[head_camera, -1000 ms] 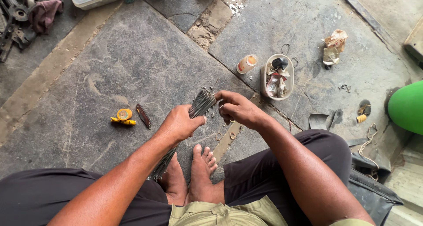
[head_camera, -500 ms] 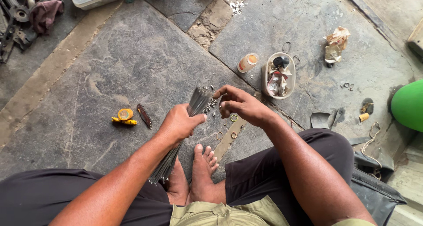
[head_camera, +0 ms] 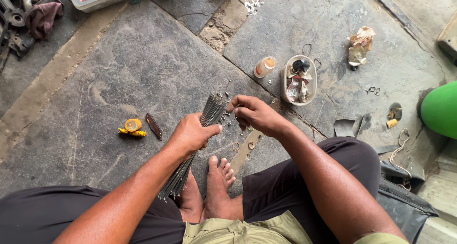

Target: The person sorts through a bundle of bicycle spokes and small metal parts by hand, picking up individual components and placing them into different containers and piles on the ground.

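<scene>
Two hands busy over the stone floor (head_camera: 143,68): left hand (head_camera: 190,133) clenched around a bundle of thin metal spokes (head_camera: 193,146) held upright above the feet, right hand (head_camera: 252,114) pinching at its top ends, apparently to sort them.

Bare stone floor (head_camera: 119,73) left of hands, small tub (head_camera: 299,86), bottle (head_camera: 264,66), scraps crowding right
</scene>
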